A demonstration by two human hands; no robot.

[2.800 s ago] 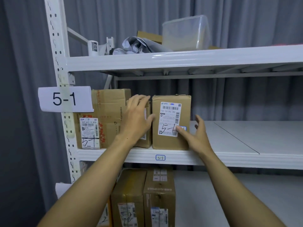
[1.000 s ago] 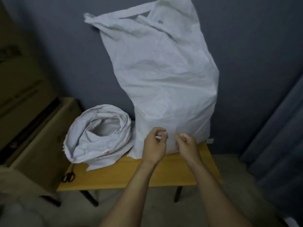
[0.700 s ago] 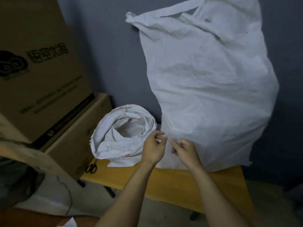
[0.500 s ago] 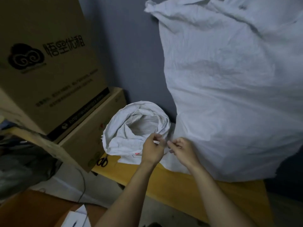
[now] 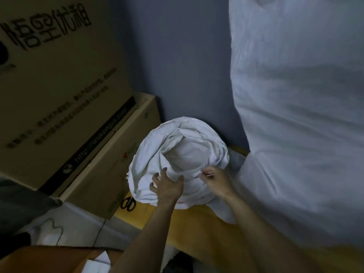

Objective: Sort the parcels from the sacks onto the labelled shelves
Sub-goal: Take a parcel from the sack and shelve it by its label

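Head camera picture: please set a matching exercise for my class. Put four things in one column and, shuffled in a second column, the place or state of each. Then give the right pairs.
Column one
1. rolled-down white woven sack
2. tall full white sack
3. black-handled scissors
4. large printed brown cardboard box

Column two
A. lies at the left end of the yellow table
B. sits on top of a lower brown carton
C. rim pinched by the right hand
D. stands tall on the right of the picture

Pairs: 1-C, 2-D, 3-A, 4-B
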